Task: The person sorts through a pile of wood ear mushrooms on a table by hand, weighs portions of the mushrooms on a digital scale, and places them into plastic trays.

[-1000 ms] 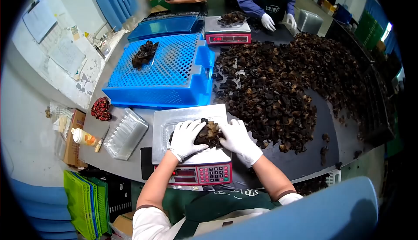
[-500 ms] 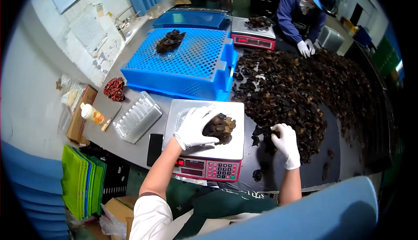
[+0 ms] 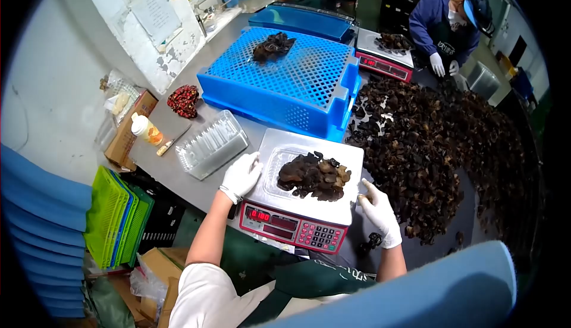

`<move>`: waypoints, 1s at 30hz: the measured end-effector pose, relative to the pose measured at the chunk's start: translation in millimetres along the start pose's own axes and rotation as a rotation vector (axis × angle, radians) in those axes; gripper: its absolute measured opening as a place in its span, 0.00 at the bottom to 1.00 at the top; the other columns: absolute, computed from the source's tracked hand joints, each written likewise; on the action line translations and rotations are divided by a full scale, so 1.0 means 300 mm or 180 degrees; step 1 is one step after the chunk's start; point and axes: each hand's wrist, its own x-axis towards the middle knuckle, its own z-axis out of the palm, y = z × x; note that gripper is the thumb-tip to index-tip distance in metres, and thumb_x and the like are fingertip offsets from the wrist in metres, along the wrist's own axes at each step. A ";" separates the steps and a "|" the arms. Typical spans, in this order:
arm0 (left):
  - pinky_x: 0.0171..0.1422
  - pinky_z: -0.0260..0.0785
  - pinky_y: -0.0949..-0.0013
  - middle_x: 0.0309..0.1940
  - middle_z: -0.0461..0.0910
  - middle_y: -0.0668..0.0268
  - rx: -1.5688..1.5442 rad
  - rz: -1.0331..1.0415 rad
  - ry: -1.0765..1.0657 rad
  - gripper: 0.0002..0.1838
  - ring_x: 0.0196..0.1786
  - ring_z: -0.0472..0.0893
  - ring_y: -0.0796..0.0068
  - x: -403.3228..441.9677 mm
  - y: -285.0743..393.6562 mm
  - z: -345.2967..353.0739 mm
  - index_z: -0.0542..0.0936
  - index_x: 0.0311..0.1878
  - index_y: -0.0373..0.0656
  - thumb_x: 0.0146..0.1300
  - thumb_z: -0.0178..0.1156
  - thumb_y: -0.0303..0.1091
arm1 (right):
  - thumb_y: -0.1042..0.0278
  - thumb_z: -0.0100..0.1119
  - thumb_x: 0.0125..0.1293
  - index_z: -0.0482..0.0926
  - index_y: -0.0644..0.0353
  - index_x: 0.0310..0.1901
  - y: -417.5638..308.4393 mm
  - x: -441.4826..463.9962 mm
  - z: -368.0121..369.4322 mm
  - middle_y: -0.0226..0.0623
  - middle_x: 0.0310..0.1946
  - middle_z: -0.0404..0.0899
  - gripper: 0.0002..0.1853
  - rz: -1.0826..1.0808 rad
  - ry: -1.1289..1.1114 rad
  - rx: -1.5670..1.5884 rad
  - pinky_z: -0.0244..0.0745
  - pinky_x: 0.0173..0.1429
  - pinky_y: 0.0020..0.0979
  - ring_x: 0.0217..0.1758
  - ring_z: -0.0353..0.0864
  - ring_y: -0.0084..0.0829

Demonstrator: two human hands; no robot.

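Observation:
A dark brown heap of wood-ear-like fungus (image 3: 314, 176) lies in a clear plastic tray (image 3: 275, 170) on the silver plate of a red scale (image 3: 294, 228), whose display is lit. My left hand (image 3: 241, 177), white-gloved, rests by the plate's left edge with nothing in it, its fingers apart. Beside the plate's right edge is my right hand (image 3: 380, 214), also gloved, fingers apart and empty. Right of the scale spreads a large pile of the same dark pieces (image 3: 410, 155).
Behind the scale stands an upturned blue crate (image 3: 267, 93) bearing another portion. Clear trays (image 3: 213, 144), red items (image 3: 183, 100) and a cup (image 3: 146, 129) sit at left. A co-worker (image 3: 443, 27) works near a second scale (image 3: 383, 60).
My left hand has left the fungus and moved to the plate's left edge. My right hand has moved from the pile to the plate's right side. The view has shifted.

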 end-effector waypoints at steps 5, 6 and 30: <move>0.42 0.73 0.65 0.32 0.80 0.57 -0.0673 -0.0211 -0.0535 0.21 0.34 0.80 0.66 -0.013 -0.002 0.089 0.77 0.55 0.34 0.65 0.59 0.40 | 0.55 0.61 0.62 0.70 0.65 0.63 0.054 0.042 0.040 0.51 0.33 0.83 0.32 -0.0016 -0.0044 -0.0521 0.78 0.46 0.39 0.39 0.85 0.46; 0.42 0.73 0.66 0.31 0.80 0.57 -0.0654 -0.0219 -0.0414 0.22 0.34 0.80 0.68 -0.013 0.003 0.097 0.77 0.57 0.34 0.65 0.59 0.39 | 0.54 0.61 0.61 0.70 0.64 0.63 0.035 0.045 0.037 0.50 0.34 0.83 0.32 0.0078 -0.0005 -0.0572 0.78 0.47 0.39 0.39 0.85 0.46; 0.38 0.71 0.68 0.36 0.75 0.65 -0.0382 -0.0670 0.0530 0.23 0.28 0.74 0.73 -0.123 -0.065 0.020 0.77 0.58 0.42 0.58 0.65 0.33 | 0.71 0.61 0.58 0.81 0.56 0.41 -0.133 0.316 0.168 0.41 0.31 0.82 0.09 -0.1510 0.0511 -0.1572 0.74 0.49 0.41 0.41 0.82 0.42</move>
